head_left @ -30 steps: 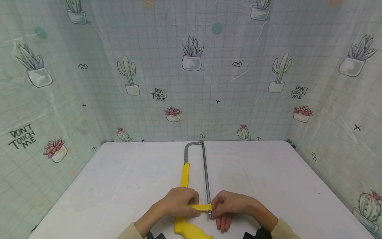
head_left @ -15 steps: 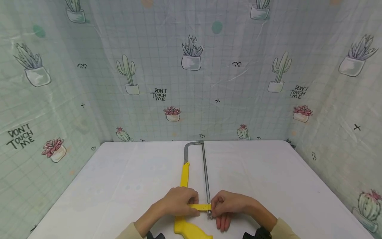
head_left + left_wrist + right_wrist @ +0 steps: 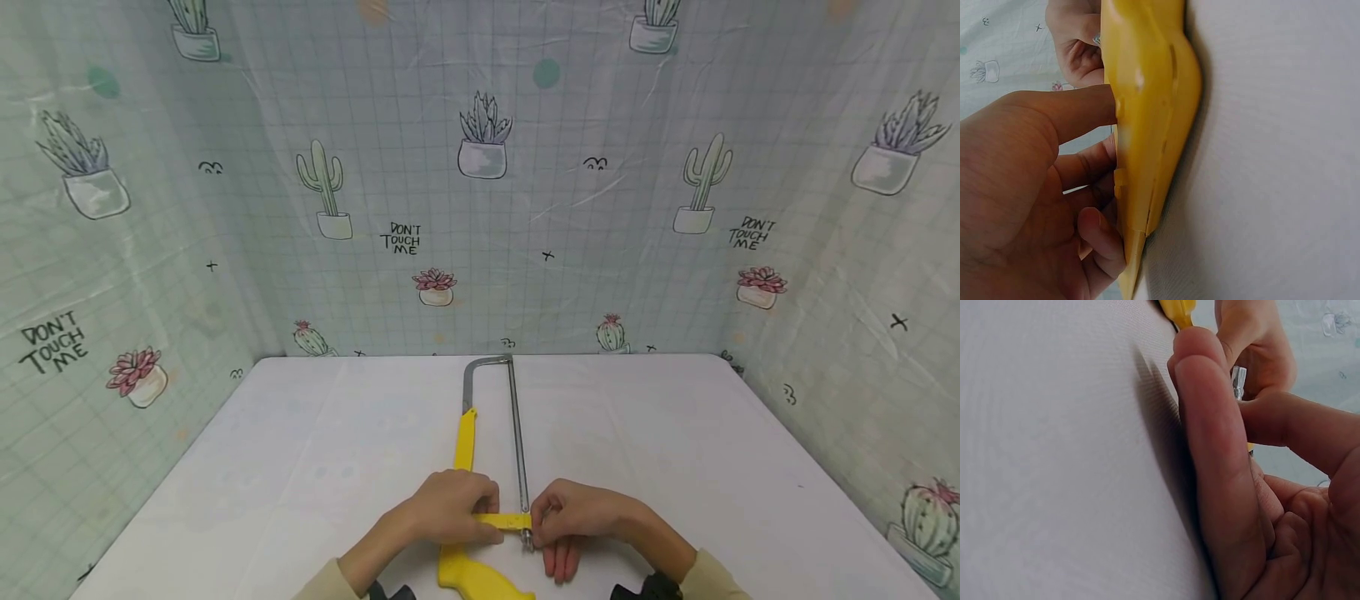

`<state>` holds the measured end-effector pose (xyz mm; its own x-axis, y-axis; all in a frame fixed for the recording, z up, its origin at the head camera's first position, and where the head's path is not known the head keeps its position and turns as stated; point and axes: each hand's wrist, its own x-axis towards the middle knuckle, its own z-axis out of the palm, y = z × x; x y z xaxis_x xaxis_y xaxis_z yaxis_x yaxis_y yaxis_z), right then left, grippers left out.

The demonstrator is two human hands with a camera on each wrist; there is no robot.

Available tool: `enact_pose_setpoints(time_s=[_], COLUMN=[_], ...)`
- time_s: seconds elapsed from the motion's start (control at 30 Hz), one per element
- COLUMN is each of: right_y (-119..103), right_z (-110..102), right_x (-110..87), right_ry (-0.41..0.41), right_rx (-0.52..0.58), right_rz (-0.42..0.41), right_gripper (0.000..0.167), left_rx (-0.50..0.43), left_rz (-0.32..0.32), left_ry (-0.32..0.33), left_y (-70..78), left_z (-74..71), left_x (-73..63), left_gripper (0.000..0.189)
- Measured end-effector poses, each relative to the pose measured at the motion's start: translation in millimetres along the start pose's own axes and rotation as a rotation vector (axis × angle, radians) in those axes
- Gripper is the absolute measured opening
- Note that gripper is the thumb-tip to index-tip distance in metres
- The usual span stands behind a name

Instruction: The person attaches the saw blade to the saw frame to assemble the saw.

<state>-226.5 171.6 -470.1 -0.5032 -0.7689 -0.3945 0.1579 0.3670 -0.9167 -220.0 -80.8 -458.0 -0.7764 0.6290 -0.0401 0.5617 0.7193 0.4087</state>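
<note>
A hacksaw with a yellow handle lies on the white table, its grey bow pointing away and its blade along the right side. My left hand grips the yellow frame around the short crosspiece; the left wrist view shows thumb and fingertips against the yellow body. At the near end of the blade, my right hand pinches the metal wing nut with thumb and forefinger. Its other fingers extend low along the table, and the wing nut is partly hidden in the right wrist view.
The white-covered table carries the saw near its front edge. A cactus-printed curtain surrounds the table at the back and both sides. Dark wrist straps show at the bottom edge.
The wing nut looks slightly turned, its wings showing narrower than a second ago. Both hands and the hacksaw stay in the same place.
</note>
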Motion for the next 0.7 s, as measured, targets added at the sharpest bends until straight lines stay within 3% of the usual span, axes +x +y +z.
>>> enact_pose_setpoints(time_s=[0.7], right_y=[1.6], right_z=[-2.3], right_x=[-1.3], right_ry=[-0.028], right_rx=[0.013], right_rz=[-0.023], right_gripper=[0.012], left_rx=[-0.006], left_rz=[-0.012], left_ry=[0.0], left_y=[1.5], left_z=[-1.6], left_x=[-1.2], left_gripper=[0.024])
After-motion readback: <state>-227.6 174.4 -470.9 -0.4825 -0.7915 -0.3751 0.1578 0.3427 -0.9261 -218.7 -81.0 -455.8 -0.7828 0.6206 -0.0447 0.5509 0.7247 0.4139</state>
